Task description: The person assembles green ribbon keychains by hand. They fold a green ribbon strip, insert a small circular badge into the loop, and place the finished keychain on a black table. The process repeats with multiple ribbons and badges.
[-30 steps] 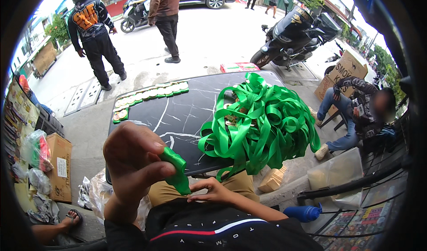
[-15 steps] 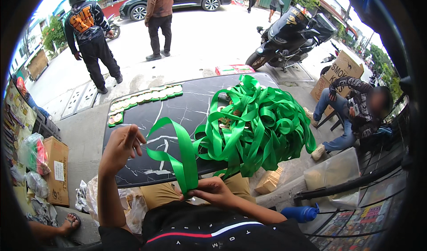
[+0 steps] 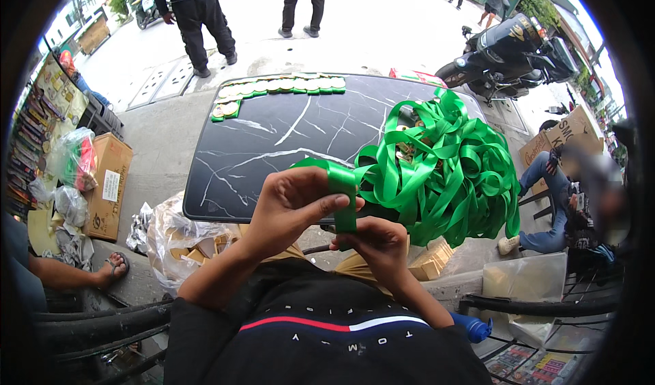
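A green satin ribbon [image 3: 347,216] is stretched upright over the table's near edge. My left hand [image 3: 295,195] is closed on its upper part, thumb pressed against the band, and a loop of it runs behind the fingers. Below and to the right, my right hand [image 3: 379,243] pinches the lower end. Just beyond my right hand lies a big tangled pile of green ribbons [image 3: 454,173], with some gold medals [image 3: 405,146] showing among them. Along the far left edge of the black marble-patterned table [image 3: 273,166], gold medals with green ribbon [image 3: 280,86] lie in an overlapping row.
A clear plastic bag [image 3: 170,241] and a cardboard box [image 3: 109,187] stand on the left, near another person's sandalled foot [image 3: 112,269]. At right are a seated person [image 3: 563,187], a plastic bin [image 3: 522,277] and a blue bottle [image 3: 472,326]. A motorcycle [image 3: 508,57] is parked beyond the table.
My left hand, raised with nothing in it before, has come right and closed on the ribbon. My right hand still pinches its lower end. The whole view has shifted.
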The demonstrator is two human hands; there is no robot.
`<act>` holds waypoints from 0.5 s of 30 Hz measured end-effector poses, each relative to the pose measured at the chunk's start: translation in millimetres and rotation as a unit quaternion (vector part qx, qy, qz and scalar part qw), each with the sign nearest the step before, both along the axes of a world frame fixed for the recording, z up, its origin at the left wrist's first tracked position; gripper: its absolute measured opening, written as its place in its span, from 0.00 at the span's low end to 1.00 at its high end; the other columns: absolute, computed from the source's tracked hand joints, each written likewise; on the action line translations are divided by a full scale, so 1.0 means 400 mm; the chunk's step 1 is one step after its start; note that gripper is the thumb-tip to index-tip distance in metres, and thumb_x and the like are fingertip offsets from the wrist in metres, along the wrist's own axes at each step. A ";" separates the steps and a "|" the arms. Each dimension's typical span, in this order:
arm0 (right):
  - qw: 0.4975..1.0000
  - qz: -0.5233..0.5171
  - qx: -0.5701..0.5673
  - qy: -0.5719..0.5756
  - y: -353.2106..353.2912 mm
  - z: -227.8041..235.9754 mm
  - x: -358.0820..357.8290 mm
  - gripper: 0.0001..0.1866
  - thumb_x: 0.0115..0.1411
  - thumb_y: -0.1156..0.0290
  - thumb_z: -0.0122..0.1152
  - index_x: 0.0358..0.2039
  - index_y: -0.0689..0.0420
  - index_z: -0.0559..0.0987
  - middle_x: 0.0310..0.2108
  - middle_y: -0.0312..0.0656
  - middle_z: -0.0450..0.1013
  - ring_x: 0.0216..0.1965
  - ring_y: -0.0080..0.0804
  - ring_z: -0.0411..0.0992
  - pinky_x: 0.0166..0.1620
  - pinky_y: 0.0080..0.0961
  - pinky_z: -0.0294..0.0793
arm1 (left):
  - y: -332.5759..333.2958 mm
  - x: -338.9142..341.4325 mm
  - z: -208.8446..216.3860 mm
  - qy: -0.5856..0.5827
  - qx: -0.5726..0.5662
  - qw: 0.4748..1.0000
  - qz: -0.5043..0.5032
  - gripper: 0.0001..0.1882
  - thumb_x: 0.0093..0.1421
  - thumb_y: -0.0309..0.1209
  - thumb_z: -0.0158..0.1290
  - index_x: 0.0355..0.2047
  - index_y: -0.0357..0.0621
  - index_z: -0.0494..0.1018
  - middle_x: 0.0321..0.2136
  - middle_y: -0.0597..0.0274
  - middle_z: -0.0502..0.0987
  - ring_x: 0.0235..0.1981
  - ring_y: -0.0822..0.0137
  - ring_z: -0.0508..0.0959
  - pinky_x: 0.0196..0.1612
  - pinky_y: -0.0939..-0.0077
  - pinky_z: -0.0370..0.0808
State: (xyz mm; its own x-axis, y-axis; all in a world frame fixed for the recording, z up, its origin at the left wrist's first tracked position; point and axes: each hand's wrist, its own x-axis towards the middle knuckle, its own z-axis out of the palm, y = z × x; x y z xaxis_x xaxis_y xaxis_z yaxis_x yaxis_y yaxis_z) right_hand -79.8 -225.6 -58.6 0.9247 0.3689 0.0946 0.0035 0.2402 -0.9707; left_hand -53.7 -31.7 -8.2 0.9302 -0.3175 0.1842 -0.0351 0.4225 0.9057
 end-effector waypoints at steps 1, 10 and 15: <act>1.000 0.009 -0.010 -0.021 0.001 -0.013 0.001 0.05 0.60 0.85 0.59 0.37 0.67 0.78 0.31 0.46 0.78 0.33 0.33 0.79 0.42 0.31 0.81 | 0.003 0.015 0.002 -0.012 -0.009 1.000 0.018 0.10 0.60 0.19 0.56 0.42 0.32 0.75 0.38 0.49 0.81 0.41 0.58 0.82 0.45 0.63 0.81; 0.998 0.055 0.002 0.027 0.001 -0.023 0.014 0.08 0.63 0.79 0.57 0.42 0.68 0.78 0.33 0.48 0.80 0.36 0.31 0.79 0.44 0.28 0.79 | -0.009 0.067 0.050 -0.104 0.001 0.993 0.047 0.09 0.59 0.18 0.56 0.41 0.30 0.75 0.34 0.50 0.81 0.36 0.61 0.83 0.42 0.68 0.82; 0.995 0.051 -0.031 0.082 0.038 -0.011 0.024 0.11 0.66 0.78 0.54 0.46 0.67 0.78 0.36 0.44 0.79 0.41 0.27 0.78 0.46 0.24 0.77 | 0.010 0.073 0.075 -0.105 -0.007 0.992 0.070 0.06 0.58 0.16 0.57 0.37 0.29 0.77 0.33 0.57 0.82 0.36 0.70 0.82 0.42 0.77 0.80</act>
